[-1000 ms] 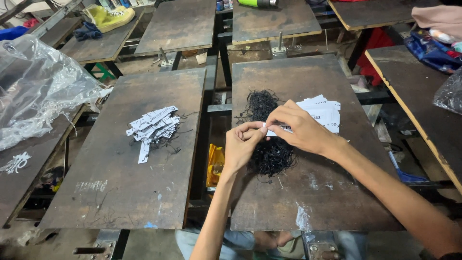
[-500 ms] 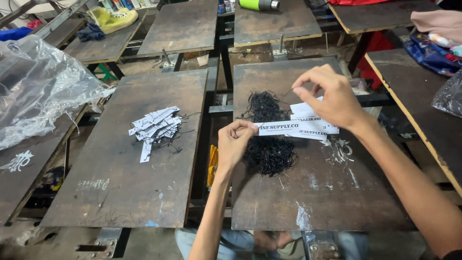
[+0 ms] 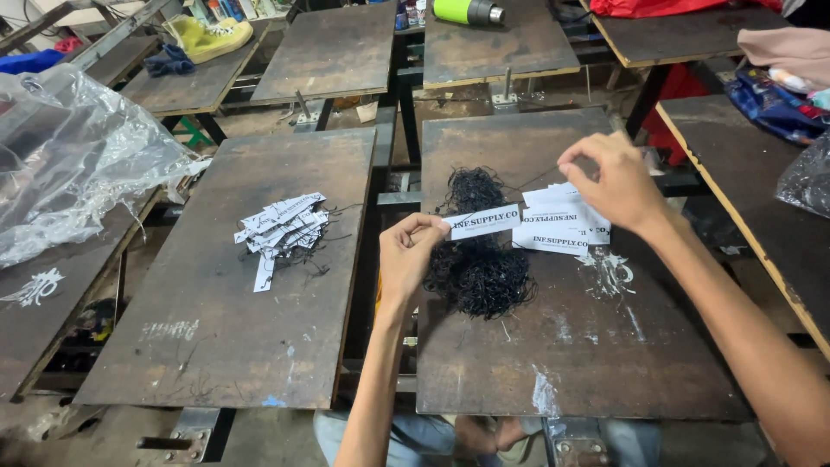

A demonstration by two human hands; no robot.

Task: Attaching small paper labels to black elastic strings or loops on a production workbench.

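My left hand (image 3: pixel 408 253) pinches one end of a white paper tag (image 3: pixel 487 221) above a heap of thin black strings (image 3: pixel 480 259) on the right-hand dark metal table (image 3: pixel 596 355). My right hand (image 3: pixel 609 177) is raised to the right with thumb and finger pinched on a thin black string (image 3: pixel 532 180) that runs back towards the tag. Under that hand lies a small stack of white tags (image 3: pixel 562 227). On the left-hand table (image 3: pixel 216 346) sits a pile of white tags with strings attached (image 3: pixel 281 229).
Crumpled clear plastic sheeting (image 3: pixel 69 160) covers the table at far left. More dark tables stand behind, one with a green and silver bottle (image 3: pixel 467 10), one with a yellow shoe (image 3: pixel 207 36). Cloth and bags (image 3: pixel 778 78) lie at right. A gap separates the two near tables.
My hands, first together over the string heap, have drawn apart: the right hand rose up and to the right pulling a string, while the left holds the tag.
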